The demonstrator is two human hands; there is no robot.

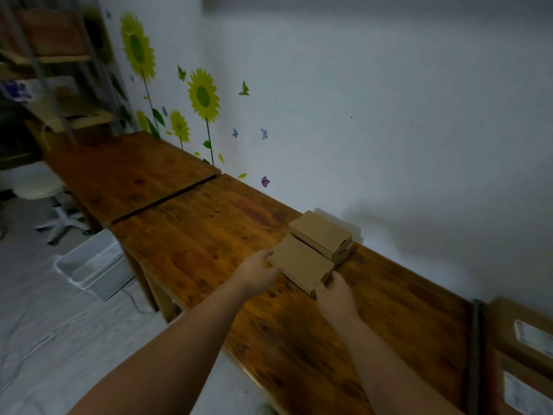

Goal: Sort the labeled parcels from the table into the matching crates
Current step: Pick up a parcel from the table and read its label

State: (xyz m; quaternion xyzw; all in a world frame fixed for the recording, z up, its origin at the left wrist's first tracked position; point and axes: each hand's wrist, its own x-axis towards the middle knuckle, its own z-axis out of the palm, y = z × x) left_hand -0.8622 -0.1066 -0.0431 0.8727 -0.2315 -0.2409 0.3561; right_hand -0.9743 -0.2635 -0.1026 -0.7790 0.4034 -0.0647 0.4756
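Note:
Two small stacks of flat brown cardboard parcels sit on the wooden table point(185, 244) near the wall. On the nearer stack, the top parcel point(300, 263) has my left hand point(258, 272) gripping its left edge and my right hand point(335, 292) gripping its near right corner. The farther stack point(321, 233) lies just behind, touching it. No labels show on the parcels' top faces. A white plastic crate point(95, 265) stands on the floor left of the table.
A second wooden table point(119, 175) adjoins at the far left, with metal shelving point(59, 70) behind it. A white swivel stool point(45, 187) stands on the floor. Larger labeled cardboard boxes point(523, 354) sit at the right edge. A white wall with sunflower stickers runs along the table.

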